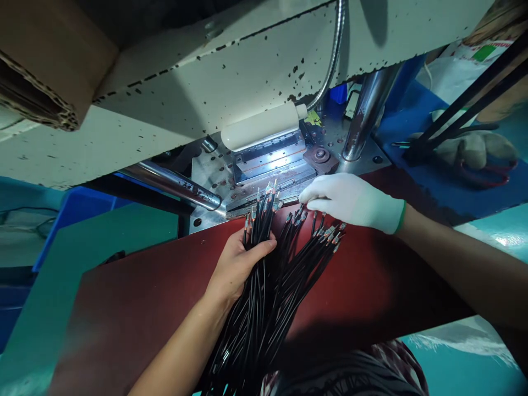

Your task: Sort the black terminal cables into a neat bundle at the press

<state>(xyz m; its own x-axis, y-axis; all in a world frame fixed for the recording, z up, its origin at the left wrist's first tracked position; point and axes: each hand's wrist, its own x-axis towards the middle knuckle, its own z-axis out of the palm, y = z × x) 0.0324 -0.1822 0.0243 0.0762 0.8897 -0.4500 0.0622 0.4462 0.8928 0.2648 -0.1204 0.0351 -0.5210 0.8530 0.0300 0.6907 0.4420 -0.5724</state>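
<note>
A bundle of black cables [258, 286] with bare metal connectors and orange bits at their ends is gripped in my bare left hand [243, 258], thumb across the front. The held connectors point up toward the machine. More loose black cables [307, 269] fan out to the right on the red board, their metal ends [330, 235] below my other hand. White-gloved, my right hand [346, 202] has its fingertips pinched together at the end of one black cable, just in front of the machine's metal plate. Its lower fingers are partly curled out of sight.
Behind my hands stands a press with a lit metal fixture [272, 157], a white lamp tube [262, 129] and two steel columns [363, 118]. Its chipped cream beam [247, 71] hangs above. A cardboard box [58, 60] is at upper left. Gloves [474, 148] lie at right.
</note>
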